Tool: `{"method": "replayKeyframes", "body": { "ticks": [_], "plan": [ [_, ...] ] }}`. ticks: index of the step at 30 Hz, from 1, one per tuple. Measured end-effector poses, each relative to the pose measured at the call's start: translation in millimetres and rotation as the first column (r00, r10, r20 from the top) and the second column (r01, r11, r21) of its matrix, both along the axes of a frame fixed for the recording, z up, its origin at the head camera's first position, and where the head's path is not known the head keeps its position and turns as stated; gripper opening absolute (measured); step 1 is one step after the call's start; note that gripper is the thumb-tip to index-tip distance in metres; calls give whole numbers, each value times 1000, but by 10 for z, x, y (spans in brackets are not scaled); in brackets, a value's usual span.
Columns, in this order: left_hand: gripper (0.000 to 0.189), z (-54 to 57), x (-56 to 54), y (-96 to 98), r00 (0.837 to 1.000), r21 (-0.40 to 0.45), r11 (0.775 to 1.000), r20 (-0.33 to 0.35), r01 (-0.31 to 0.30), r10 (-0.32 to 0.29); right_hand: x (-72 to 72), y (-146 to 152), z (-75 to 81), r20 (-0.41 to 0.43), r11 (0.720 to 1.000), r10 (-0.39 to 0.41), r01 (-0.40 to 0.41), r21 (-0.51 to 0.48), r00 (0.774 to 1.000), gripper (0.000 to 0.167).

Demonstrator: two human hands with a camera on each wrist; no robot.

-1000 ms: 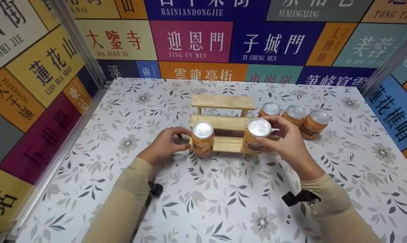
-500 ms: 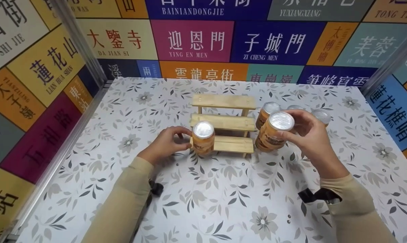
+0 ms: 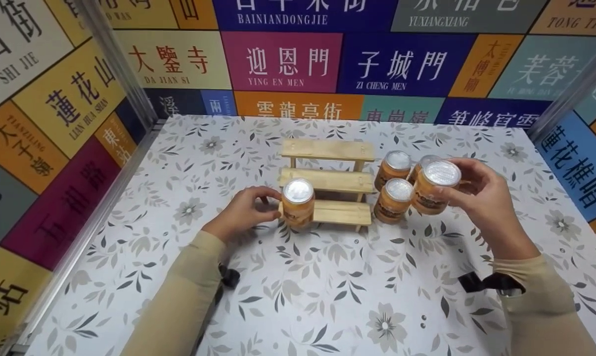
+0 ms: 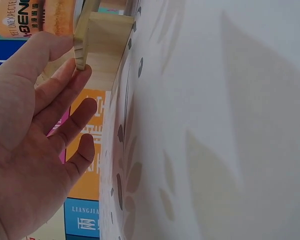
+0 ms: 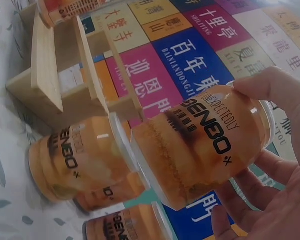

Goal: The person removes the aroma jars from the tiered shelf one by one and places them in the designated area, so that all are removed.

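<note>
My right hand (image 3: 485, 198) grips an orange can (image 3: 432, 192) with a silver lid between thumb and fingers; in the right wrist view this can (image 5: 205, 145) tilts, overlapping the cans around it. My left hand (image 3: 243, 210) pinches the left end of the wooden step stand's lowest board; the left wrist view shows thumb and fingertips (image 4: 85, 70) at the board's edge (image 4: 82, 37). Another can (image 3: 298, 205) stands upright on that board, close to the left hand. Its right part (image 3: 342, 212) carries nothing.
Right of the stand are an upright front can (image 3: 392, 202) and a can (image 3: 393, 173) behind it. A further can (image 3: 419, 170) is partly hidden by the held one. Signboard walls (image 3: 288, 62) enclose the leaf-patterned table (image 3: 302, 306).
My right hand has carried its can from the right end of the lowest board rightward, past the front can, which now shows. The left hand and its nearby can have stayed put.
</note>
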State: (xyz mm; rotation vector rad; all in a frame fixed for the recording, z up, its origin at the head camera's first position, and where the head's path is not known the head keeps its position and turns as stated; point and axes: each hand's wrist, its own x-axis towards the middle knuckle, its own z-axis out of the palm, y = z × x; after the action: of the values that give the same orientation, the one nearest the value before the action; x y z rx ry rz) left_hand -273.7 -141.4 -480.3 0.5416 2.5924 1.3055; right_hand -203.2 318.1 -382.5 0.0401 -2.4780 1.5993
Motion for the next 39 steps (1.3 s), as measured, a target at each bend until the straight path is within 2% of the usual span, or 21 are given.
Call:
{"method": "replayKeyframes", "body": {
  "ticks": [7, 13, 21, 30, 39],
  "plan": [
    [34, 3, 2, 1, 1000, 1, 1000, 11, -6, 6, -18, 104, -94, 5, 998, -47, 47, 37, 999, 59],
    [35, -13, 1, 1, 1000, 13, 1000, -25, 17, -17, -65, 190, -201, 6, 998, -46, 46, 43, 999, 58],
    [34, -8, 0, 6, 999, 5, 1000, -26, 19, -19, -145, 302, -317, 73, 995, -51, 44, 86, 996, 59],
    [32, -9, -3, -8, 999, 21, 999, -37, 32, -31, -220, 348, -528, 127, 989, -20, 1, 149, 992, 62],
    [33, -19, 4, 2, 998, 25, 999, -48, 35, -34, -270, 400, -643, 109, 985, 23, -41, 167, 994, 60]
  ]
}}
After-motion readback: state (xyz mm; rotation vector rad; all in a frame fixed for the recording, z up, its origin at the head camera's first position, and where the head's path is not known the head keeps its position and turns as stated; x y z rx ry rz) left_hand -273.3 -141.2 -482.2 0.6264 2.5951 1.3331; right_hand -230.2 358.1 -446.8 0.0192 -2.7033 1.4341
